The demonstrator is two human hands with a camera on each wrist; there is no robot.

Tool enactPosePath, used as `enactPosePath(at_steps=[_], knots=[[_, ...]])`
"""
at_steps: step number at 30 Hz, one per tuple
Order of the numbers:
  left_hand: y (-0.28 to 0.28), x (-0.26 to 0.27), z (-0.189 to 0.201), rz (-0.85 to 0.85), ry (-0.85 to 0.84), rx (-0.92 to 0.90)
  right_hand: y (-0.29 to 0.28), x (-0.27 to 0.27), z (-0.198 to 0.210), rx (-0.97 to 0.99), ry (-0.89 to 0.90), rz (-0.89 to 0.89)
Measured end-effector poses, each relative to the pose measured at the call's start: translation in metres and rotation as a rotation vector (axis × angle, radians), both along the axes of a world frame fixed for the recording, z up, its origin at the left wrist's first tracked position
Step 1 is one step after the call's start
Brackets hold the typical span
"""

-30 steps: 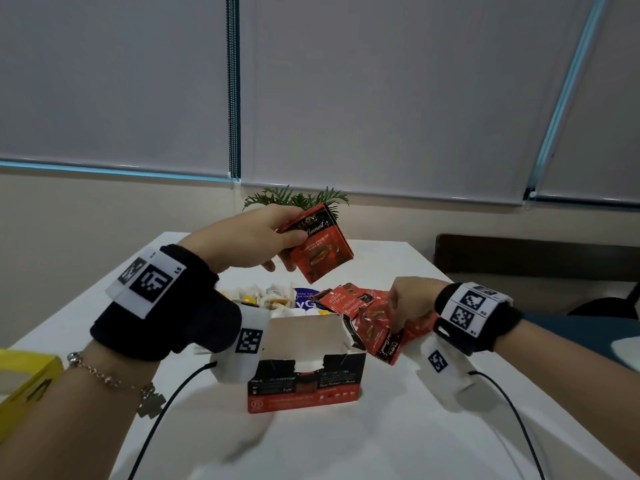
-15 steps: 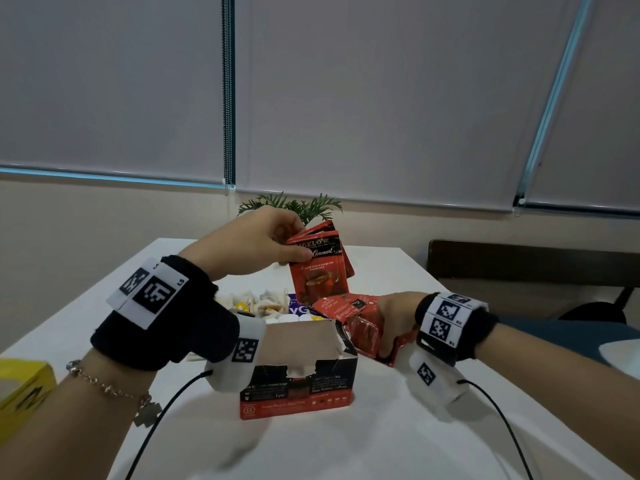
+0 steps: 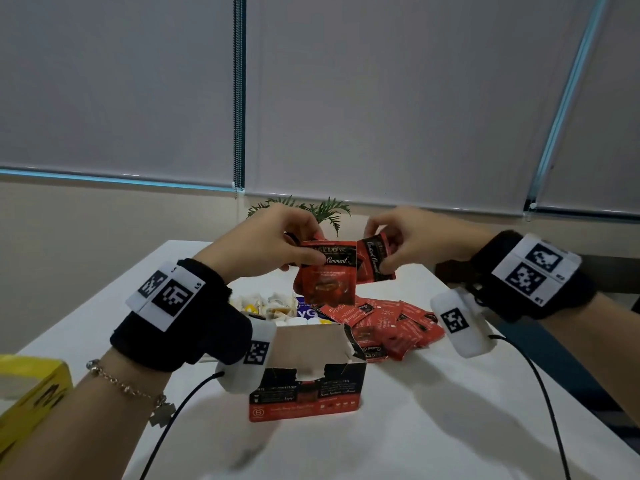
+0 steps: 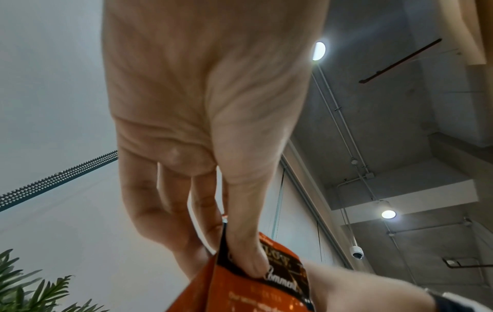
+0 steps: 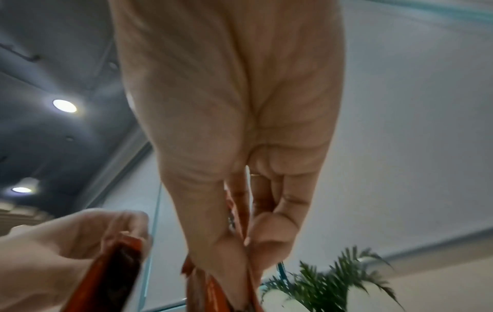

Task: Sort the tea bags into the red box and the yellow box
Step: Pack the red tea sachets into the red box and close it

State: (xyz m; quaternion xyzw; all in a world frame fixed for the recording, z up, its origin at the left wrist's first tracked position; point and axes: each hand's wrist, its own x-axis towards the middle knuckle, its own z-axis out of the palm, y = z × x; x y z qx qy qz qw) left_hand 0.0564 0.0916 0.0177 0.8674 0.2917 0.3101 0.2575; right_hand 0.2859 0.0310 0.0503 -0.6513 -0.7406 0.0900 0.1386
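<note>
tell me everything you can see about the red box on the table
The red box is a cardboard tea carton standing upright on the white table, near its front and below both raised hands. Its printed front is red along the bottom with a dark band above, carrying small pale text too fine to read. The top is torn open: a ragged edge and raised flaps show plain brown card inside. Its contents are hidden. Red tea bags lie piled behind its right corner. No hand touches it.

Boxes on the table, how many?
2. Red box stands open at the near centre; yellow box is cut off at the left edge. Others could sit out of frame.
</note>
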Motion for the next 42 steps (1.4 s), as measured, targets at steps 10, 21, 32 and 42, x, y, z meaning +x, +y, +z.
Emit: enactPosePath(at_steps=[10,21,32,42], knots=[[0.001,0.002,0.001,0.066,-0.156,-0.005,-0.013,-0.029,0.010,0.239,0.117,0.100],[0.001,0.000,0.004,0.083,-0.281,-0.065,-0.017,-0.038,0.007,0.154,0.356,0.204],[0.005,-0.001,0.003,0.051,-0.571,-0.273,-0.005,-0.052,-0.039,-0.021,0.941,0.127],[0.001,0.004,0.002,0.008,-0.651,-0.416,-0.002,-0.069,-0.057,0.271,1.062,0.194]])
